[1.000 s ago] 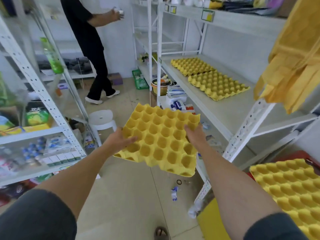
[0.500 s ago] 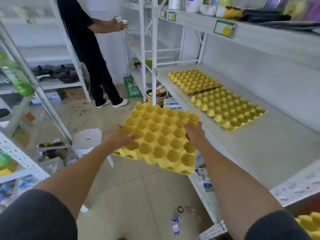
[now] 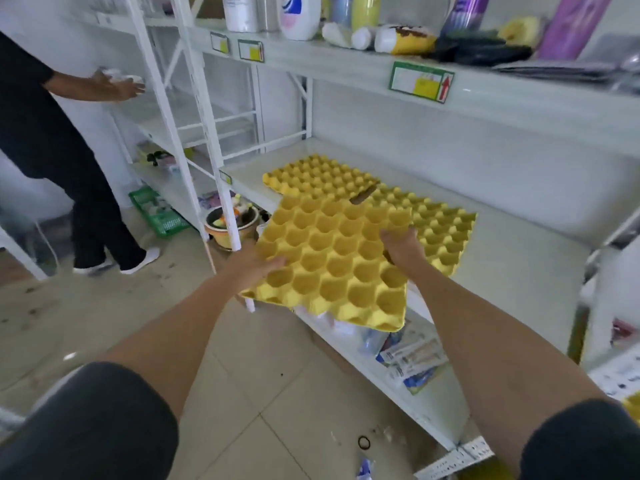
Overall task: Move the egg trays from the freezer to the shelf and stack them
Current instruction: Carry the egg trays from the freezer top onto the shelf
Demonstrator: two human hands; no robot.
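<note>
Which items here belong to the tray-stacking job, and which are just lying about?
Job:
- held egg tray, gripped by left hand and right hand
- near shelf tray
- far shelf tray
- shelf

Lying about:
- green basket
- pot
- bottles
- packets

Wearer's upper limbs, seen from the head camera. Each arm carries a short sleeve of dark charcoal-grey fabric, the left sleeve (image 3: 93, 420) and the right sleeve (image 3: 581, 441), plain and unmarked, each ending above the elbow in a soft, rounded hem. Below the hems both forearms are bare down to the left hand (image 3: 254, 268) and the right hand (image 3: 403, 249), with no watch, ring, glove or band visible on either.
</note>
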